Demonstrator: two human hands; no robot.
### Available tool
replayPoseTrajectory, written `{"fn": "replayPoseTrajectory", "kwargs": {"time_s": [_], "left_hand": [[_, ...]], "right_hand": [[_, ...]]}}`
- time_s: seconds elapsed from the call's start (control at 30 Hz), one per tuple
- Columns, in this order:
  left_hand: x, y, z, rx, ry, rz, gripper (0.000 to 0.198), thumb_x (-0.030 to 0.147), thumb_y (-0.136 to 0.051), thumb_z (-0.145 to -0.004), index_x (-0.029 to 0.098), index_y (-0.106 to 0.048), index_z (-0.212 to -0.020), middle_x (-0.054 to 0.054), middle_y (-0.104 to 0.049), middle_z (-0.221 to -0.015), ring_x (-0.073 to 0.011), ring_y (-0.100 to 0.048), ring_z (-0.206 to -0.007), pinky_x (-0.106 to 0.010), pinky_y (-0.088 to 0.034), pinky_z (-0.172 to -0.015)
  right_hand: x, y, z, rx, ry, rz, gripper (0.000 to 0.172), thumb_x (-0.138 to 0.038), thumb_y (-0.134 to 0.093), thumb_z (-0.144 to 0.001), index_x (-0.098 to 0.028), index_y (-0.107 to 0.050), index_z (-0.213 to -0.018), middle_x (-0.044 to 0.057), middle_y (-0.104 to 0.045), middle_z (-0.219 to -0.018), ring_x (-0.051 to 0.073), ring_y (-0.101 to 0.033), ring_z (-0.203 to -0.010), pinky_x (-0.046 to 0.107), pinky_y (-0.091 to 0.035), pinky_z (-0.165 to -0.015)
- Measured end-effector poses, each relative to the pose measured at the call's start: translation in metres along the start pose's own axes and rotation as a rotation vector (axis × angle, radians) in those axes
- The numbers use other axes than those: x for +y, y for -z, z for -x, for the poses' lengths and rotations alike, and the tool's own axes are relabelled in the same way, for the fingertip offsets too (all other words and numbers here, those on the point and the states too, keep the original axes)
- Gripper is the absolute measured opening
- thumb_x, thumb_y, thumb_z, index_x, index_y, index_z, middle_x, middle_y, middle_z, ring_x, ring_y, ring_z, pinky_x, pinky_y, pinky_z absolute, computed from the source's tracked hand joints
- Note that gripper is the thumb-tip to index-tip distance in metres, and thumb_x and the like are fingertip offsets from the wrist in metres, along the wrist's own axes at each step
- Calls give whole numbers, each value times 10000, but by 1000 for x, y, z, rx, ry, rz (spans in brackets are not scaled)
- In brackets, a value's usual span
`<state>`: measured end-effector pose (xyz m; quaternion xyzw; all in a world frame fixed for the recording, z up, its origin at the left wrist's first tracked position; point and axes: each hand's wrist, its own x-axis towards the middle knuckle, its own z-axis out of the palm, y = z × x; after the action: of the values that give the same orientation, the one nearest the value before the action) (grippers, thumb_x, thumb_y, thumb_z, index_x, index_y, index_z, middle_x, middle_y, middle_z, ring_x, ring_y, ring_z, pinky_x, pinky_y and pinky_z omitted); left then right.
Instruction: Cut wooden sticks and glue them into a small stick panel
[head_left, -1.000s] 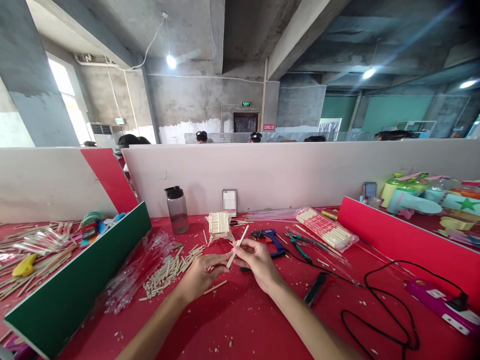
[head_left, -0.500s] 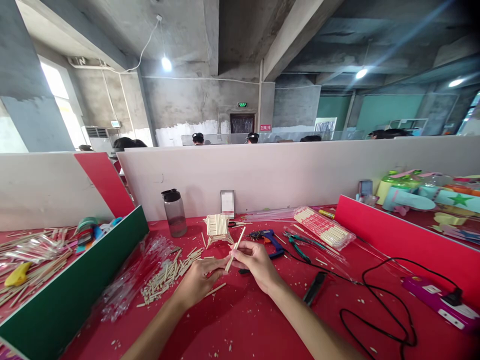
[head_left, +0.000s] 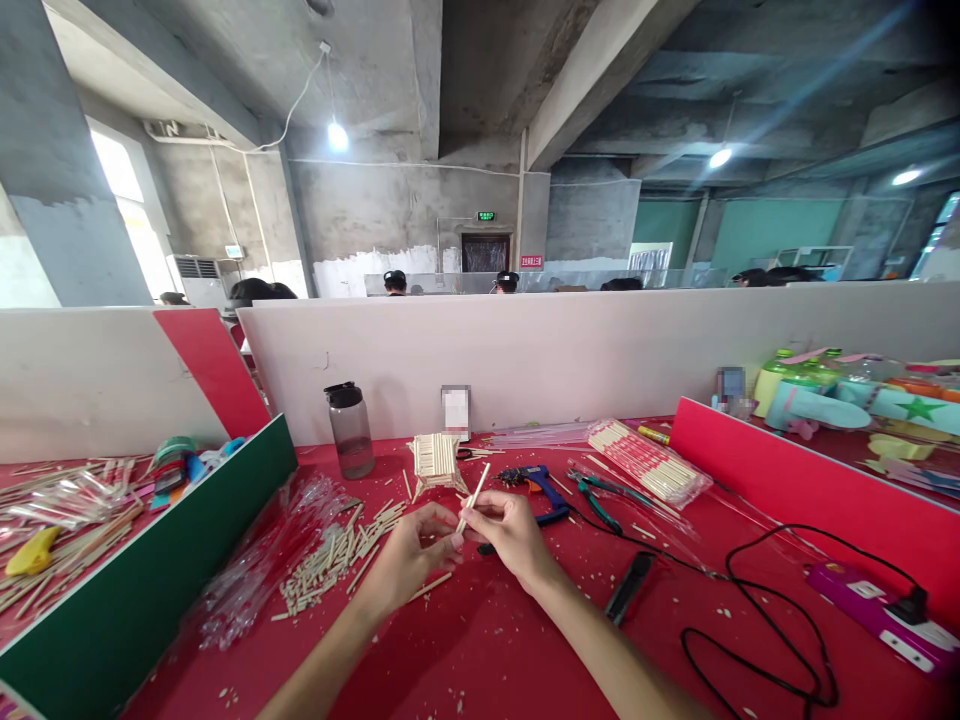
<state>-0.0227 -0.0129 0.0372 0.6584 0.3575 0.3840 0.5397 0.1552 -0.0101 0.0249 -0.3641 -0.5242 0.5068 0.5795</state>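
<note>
Between my hands a thin wooden stick (head_left: 477, 487) points up and slightly right, above the red table. My right hand (head_left: 512, 535) is closed, pinching the stick between thumb and fingers. At its lower end my left hand (head_left: 417, 553) is closed too, thumb and fingertips on the stick. Just beyond them stands a small structure built of sticks (head_left: 436, 462). A pile of short cut sticks (head_left: 330, 560) lies left of my left hand. Right of my right hand are a blue glue gun (head_left: 551, 492) and green-handled pliers (head_left: 600, 505).
A dark water bottle (head_left: 350, 430) stands at the back left. A green divider (head_left: 165, 560) and a red divider (head_left: 810, 490) flank the table. Bagged sticks (head_left: 649, 462), a black cutter (head_left: 630, 587), and a purple power strip (head_left: 881, 615) with looping cable lie right.
My left hand has turned, its fingers now raised and more curled at the stick's lower end. The stick sits slightly lower, still in my right hand.
</note>
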Motion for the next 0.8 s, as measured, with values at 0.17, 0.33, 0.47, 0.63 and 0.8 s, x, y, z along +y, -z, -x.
{"fn": "replayPoseTrajectory", "kwargs": {"time_s": [0.17,0.33,0.47,0.63,0.8], "left_hand": [[-10,2,-5,41,128,40,477,573,-808,-666,153,-684,-853,-19,-702,-727,-176,-690,-694,-298,-575,-693],[-6,-2,-3,16,136,38,495,611,-799,-657,147,-735,-818,-27,-697,-726,-173,-678,-713,-282,-564,-705],[-6,-3,-3,24,161,47,520,633,-809,-620,142,-729,-771,-29,-695,-709,-163,-662,-691,-274,-551,-694],[-7,-1,-4,27,195,41,544,652,-822,-574,145,-716,-740,-29,-692,-710,-158,-655,-684,-264,-537,-682],[-7,0,-2,3,212,13,547,670,-805,-588,157,-708,-750,-31,-695,-722,-164,-660,-689,-269,-531,-677]], "right_hand": [[-5,-4,3,-2,169,203,277,-418,-757,-777,-153,-755,-860,88,-770,-840,228,-709,-779,314,-547,-732],[-7,-4,2,-20,158,195,250,-390,-757,-772,-156,-752,-857,84,-773,-840,221,-709,-772,299,-540,-718],[-1,-2,0,-37,146,193,256,-389,-768,-760,-154,-750,-861,86,-773,-842,222,-710,-776,303,-541,-729],[5,1,-3,-43,96,96,331,-446,-800,-719,-157,-733,-866,75,-764,-808,207,-702,-709,303,-547,-689],[4,1,-2,-52,69,97,344,-483,-800,-708,-162,-734,-812,53,-744,-744,189,-683,-659,287,-533,-649]]}}
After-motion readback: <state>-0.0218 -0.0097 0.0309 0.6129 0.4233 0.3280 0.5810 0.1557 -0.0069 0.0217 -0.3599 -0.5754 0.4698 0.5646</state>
